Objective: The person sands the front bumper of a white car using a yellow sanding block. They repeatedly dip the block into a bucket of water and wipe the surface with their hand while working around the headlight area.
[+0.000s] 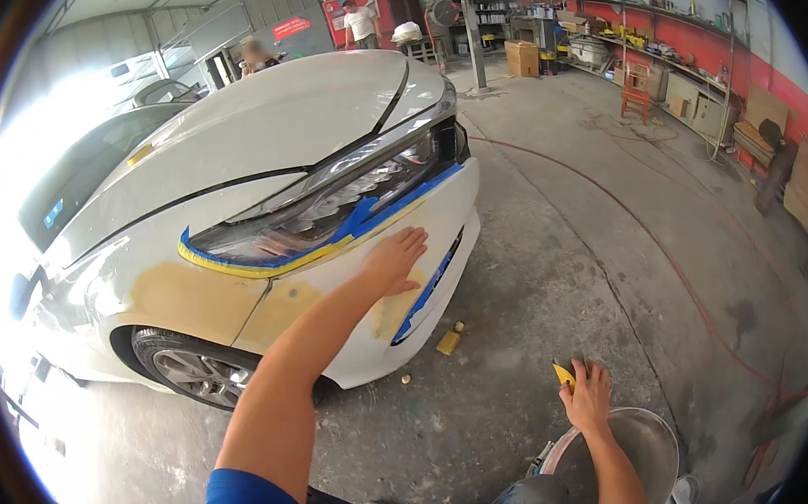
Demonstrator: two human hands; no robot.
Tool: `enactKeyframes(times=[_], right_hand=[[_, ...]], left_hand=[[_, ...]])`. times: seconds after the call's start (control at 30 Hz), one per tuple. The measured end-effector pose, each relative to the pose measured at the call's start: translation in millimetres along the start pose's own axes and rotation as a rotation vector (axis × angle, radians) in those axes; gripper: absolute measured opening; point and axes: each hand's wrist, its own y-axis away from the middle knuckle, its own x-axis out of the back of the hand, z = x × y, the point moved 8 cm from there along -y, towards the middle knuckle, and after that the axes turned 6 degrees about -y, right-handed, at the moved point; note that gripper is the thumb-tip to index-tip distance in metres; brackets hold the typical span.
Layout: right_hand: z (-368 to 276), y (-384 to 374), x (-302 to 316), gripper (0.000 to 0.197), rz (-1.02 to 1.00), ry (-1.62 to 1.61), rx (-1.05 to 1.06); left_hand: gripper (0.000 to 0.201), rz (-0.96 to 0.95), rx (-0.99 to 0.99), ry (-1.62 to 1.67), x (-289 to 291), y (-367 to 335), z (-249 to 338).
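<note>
the left grip (394,264) lies flat, fingers a little spread, on the bumper (360,353), which is at the car's front corner, just below the headlight (326,211). the right grip (589,398) pinches a yellow piece (564,377) near the bucket (672,439), well apart from the car.

the left fingers sit near the tape (306,259); a careless upward sweep could catch its edge and bare the headlight. a blue flap already stands up over the lens, an easy snag. uneven pressure on the tan patch (287,314) could, i judge, mark it. the yellow piece shows only in part, so a loose pinch could drop it on the gritty floor (519,291).

a sponge (448,343) and small crumbs lie on the floor below the bumper, where a foot could slip. the bucket crowds the right forearm and could be knocked. farther off, a red hose (641,221) crosses the floor, a trip risk.
</note>
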Motion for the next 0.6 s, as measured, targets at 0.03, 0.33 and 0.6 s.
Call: enactKeyframes(times=[0.03,0.33,0.6], right_hand=[[-1.8,-0.3,-2.4,0.058,-0.008,-0.012,0.002],[-1.5,-2.8,-8.8,0.057,-0.027,-0.049,0.006],[-3.2,-2.7,-8.6,0.056,0.014,-0.066,0.048]], left_hand=[[0.090,0.013,-0.009,-0.004,4.4,12.4,-1.6],[0.081,0.034,-0.004,-0.019,36.9,129.1,14.0],[0.082,-0.026,0.051,-0.077,40.5,131.5,18.2]])
